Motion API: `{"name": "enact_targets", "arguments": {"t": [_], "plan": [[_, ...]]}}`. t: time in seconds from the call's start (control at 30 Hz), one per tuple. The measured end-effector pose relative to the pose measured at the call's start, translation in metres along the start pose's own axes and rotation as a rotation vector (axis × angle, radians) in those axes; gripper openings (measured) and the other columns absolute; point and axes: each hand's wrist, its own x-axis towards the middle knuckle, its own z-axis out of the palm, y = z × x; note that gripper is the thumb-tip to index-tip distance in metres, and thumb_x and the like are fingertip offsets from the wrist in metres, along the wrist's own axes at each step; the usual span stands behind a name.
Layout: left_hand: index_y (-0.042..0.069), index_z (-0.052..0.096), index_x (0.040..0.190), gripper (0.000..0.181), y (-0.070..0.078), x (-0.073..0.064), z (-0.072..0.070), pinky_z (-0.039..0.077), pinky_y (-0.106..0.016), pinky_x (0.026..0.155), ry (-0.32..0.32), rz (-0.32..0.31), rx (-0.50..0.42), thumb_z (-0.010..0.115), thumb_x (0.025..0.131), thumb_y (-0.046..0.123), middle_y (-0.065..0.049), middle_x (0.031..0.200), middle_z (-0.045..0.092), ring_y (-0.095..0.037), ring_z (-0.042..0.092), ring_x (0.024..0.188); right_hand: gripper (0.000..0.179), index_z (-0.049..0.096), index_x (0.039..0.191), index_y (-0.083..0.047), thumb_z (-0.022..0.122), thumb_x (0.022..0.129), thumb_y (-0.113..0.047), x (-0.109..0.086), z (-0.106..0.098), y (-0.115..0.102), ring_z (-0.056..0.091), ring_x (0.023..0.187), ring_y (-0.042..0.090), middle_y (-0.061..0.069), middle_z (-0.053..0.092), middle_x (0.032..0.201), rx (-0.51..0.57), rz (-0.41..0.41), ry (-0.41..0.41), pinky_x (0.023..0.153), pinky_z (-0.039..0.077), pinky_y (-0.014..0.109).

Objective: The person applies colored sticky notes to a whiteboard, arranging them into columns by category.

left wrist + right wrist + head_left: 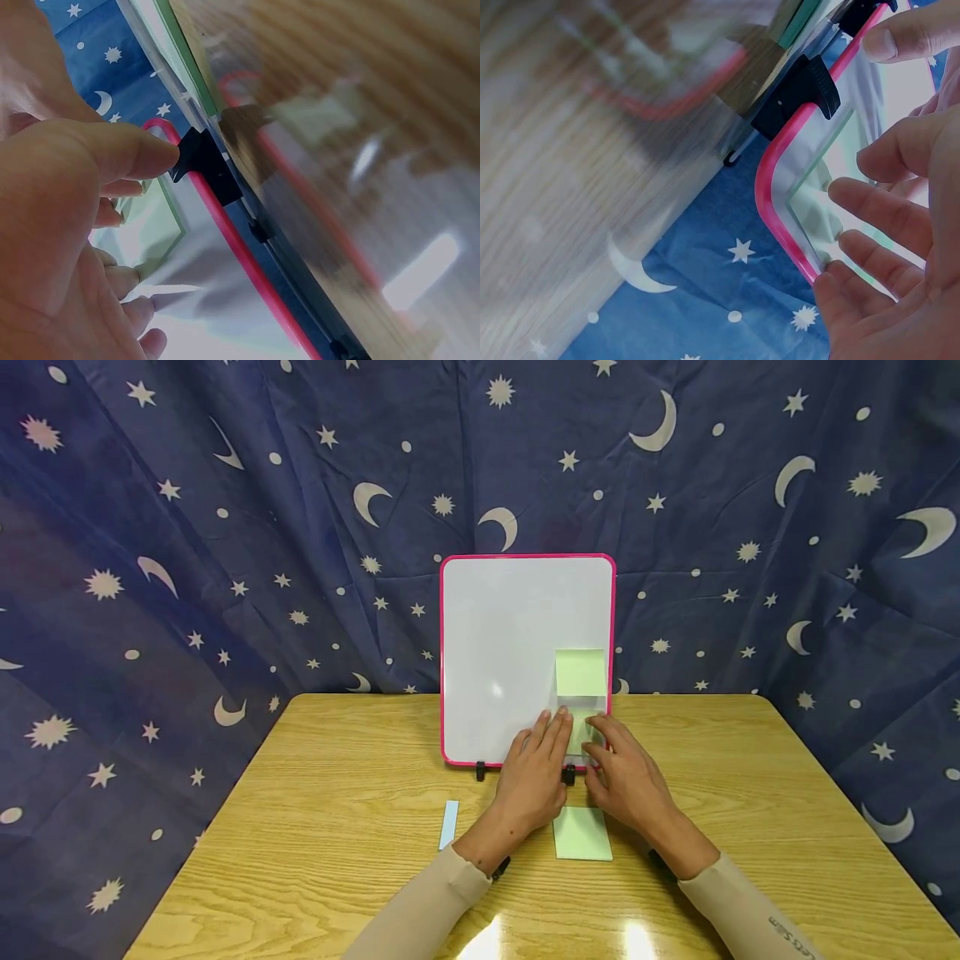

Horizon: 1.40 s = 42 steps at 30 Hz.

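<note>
A whiteboard (pixel 502 635) with a pink frame stands upright, a pale green sticky note (pixel 580 672) on its right side. Below that note, a second green sticky note (pixel 579 735) lies against the board near the lower right corner. My left hand (pixel 531 781) rests nearly straight fingers on the lower note's left side. At its right side, my right hand (pixel 632 777) touches it with slightly bent, spread fingertips. Part of this lower note (pixel 821 210) shows behind the right fingers in the right wrist view. A pad of green sticky notes (pixel 582 835) lies on the table between my forearms.
Black stand clips (pixel 480 771) hold the board's bottom edge; another clip (pixel 214 169) sits close to my left thumb. A light blue strip (pixel 448 824) lies left of my left wrist on the wooden table (pixel 337 793). Behind hangs a dark blue star-and-moon curtain (pixel 300 527).
</note>
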Motion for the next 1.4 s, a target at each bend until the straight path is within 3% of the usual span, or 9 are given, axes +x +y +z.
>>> {"name": "enact_targets", "arguments": {"t": [0.57, 0.87, 1.13, 1.4], "plan": [[0.009, 0.012, 0.171, 0.088, -0.001, -0.004, -0.003, 0.030, -0.041, 0.125, -0.026, -0.001, -0.011, 0.060, 0.102, 0.033, -0.004, 0.178, 0.014, -0.023, 0.016, 0.163, 0.028, 0.078, 0.106, 0.005, 0.076, 0.080, -0.006, -0.002, 0.001, 0.001, 0.049, 0.142, 0.043, 0.024, 0.059, 0.143, -0.009, 0.012, -0.009, 0.116, 0.043, 0.059], [0.008, 0.020, 0.170, 0.087, 0.000, -0.007, -0.007, 0.033, -0.042, 0.124, -0.006, 0.008, -0.001, 0.064, 0.101, 0.035, -0.005, 0.177, 0.021, -0.024, 0.023, 0.162, 0.028, 0.078, 0.106, 0.005, 0.079, 0.080, -0.005, -0.001, -0.001, 0.000, 0.048, 0.144, 0.043, 0.024, 0.058, 0.144, -0.012, 0.023, -0.019, 0.116, 0.042, 0.059], [0.008, 0.022, 0.170, 0.084, 0.001, -0.010, -0.003, 0.034, -0.042, 0.123, 0.006, 0.015, 0.002, 0.063, 0.102, 0.035, -0.005, 0.176, 0.024, -0.025, 0.025, 0.161, 0.028, 0.078, 0.106, 0.004, 0.079, 0.080, -0.006, -0.001, 0.000, -0.002, 0.047, 0.145, 0.043, 0.023, 0.057, 0.145, -0.015, 0.039, -0.039, 0.117, 0.042, 0.058], [0.009, 0.019, 0.170, 0.085, 0.001, -0.012, -0.004, 0.033, -0.042, 0.123, -0.016, 0.015, 0.010, 0.061, 0.101, 0.034, -0.005, 0.177, 0.021, -0.025, 0.023, 0.162, 0.027, 0.078, 0.106, 0.005, 0.079, 0.080, -0.004, -0.001, -0.001, -0.004, 0.048, 0.144, 0.044, 0.024, 0.058, 0.143, -0.013, 0.032, -0.036, 0.117, 0.042, 0.058]]}}
